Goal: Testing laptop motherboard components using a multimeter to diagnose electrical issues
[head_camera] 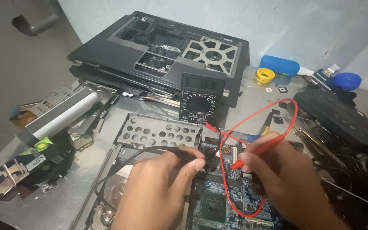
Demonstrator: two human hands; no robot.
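My left hand (160, 183) pinches a black test probe (192, 154) whose tip rests on a blue circuit board (218, 200) in front of me. In my right hand (284, 172) is a red test probe (256, 152), tip down on the same board a little to the right. Red (292, 115) and black (124, 164) leads loop back to a black multimeter (200, 100) with a round dial, which stands just behind the board. A perforated metal plate (160, 132) lies between the multimeter and my left hand.
An opened black laptop chassis (162, 49) sits at the back. A silver drive and loose parts (60, 113) lie at left. At right are a black keyboard (341, 115), tangled cables, a yellow tape roll (264, 75) and a blue cylinder (280, 64).
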